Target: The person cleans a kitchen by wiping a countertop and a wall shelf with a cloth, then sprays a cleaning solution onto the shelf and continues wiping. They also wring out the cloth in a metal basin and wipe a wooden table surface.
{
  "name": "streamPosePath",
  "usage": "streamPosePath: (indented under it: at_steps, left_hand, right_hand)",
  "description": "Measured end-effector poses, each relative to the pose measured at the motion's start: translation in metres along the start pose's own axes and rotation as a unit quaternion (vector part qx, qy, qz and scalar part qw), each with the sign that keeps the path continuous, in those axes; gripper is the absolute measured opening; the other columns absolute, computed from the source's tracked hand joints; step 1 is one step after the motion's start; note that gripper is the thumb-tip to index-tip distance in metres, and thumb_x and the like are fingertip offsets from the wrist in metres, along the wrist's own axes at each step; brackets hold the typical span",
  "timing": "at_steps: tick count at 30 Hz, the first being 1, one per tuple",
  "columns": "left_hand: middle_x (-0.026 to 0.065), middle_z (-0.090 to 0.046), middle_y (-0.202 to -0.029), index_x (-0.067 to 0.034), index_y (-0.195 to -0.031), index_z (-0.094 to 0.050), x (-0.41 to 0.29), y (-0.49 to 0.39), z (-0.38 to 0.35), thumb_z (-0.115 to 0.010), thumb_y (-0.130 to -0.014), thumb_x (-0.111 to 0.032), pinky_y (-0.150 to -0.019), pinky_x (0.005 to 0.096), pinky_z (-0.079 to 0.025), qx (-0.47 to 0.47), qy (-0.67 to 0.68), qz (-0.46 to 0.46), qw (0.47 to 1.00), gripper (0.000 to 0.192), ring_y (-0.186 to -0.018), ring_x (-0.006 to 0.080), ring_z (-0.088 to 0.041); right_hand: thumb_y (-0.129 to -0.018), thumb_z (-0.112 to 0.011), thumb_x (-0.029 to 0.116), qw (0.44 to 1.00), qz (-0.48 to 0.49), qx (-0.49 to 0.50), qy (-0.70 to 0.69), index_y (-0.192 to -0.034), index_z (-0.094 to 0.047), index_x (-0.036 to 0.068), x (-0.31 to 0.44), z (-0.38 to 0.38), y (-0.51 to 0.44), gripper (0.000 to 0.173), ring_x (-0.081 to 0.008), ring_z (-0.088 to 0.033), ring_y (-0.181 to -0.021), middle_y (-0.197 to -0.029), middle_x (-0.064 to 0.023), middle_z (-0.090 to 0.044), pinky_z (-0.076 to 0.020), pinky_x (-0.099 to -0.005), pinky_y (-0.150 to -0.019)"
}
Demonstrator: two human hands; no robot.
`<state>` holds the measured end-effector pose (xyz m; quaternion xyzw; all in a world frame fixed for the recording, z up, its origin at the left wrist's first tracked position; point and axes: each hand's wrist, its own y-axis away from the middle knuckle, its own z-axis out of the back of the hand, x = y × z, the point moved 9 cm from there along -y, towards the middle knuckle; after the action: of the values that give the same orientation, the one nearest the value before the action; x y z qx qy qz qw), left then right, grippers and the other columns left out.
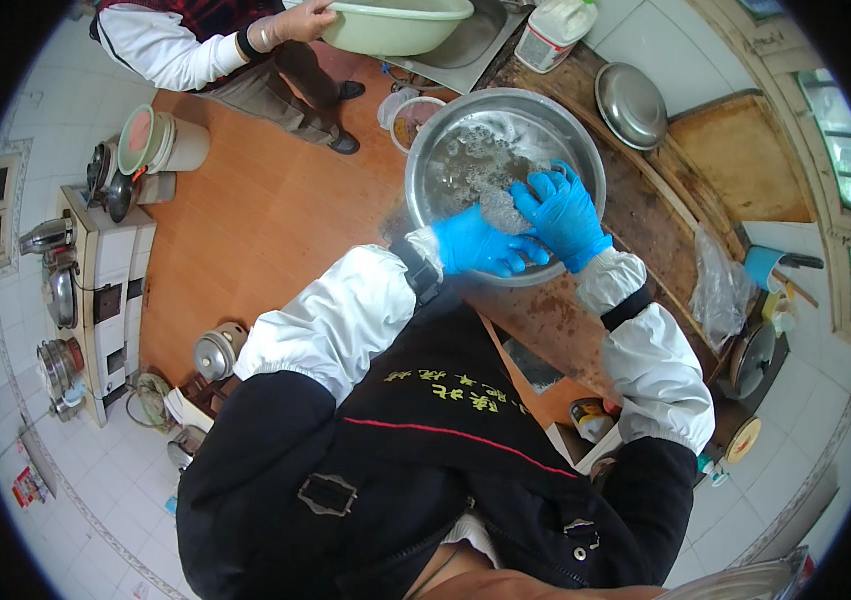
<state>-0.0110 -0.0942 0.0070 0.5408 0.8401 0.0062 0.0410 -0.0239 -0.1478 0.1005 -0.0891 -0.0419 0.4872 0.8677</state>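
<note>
A wide metal basin stands before me, holding cloudy, foamy water. Over its near side, both my hands in blue gloves are at a grey, rough-textured soft piece, whose exact kind I cannot make out. My left hand supports it from the near side, the fingers stretched to the right. The bent fingers of my right hand hold its right edge. Part of the piece is hidden by the gloves.
Across from me, a person's gloved hand holds a pale green basin by a metal sink. A white jug, a metal lid and a plastic bag lie along the wooden counter. A bucket stands below.
</note>
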Motion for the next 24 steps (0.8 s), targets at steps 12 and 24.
streamPosePath:
  at_steps: [12, 24]
  left_hand:
    - [0.0007, -0.056, -0.098, -0.008, -0.113, -0.044, -0.027, 0.007, -0.019, -0.059, -0.081, -0.010, -0.078, 0.0278, -0.043, -0.110, -0.273, -0.174, 0.940, 0.035, -0.082, 0.0111, -0.051]
    - [-0.0006, -0.050, -0.081, -0.009, -0.101, -0.055, -0.010, 0.008, -0.007, -0.056, -0.086, -0.008, -0.066, 0.0229, -0.042, -0.142, -0.158, 0.045, 0.976, 0.015, -0.073, 0.0071, -0.048]
  right_hand:
    - [-0.070, -0.062, 0.017, 0.991, 0.124, -0.040, -0.002, -0.094, -0.058, 0.019, 0.015, 0.015, 0.004, 0.025, -0.0205, -0.055, -0.068, -0.081, -0.0028, -0.052, -0.0447, -0.0336, -0.056]
    - [-0.074, -0.060, 0.021, 0.992, 0.085, 0.098, -0.009, -0.088, -0.059, 0.011, 0.004, -0.007, 0.005, 0.017, -0.0248, -0.061, -0.064, -0.077, -0.0083, -0.056, -0.0502, -0.0353, -0.049]
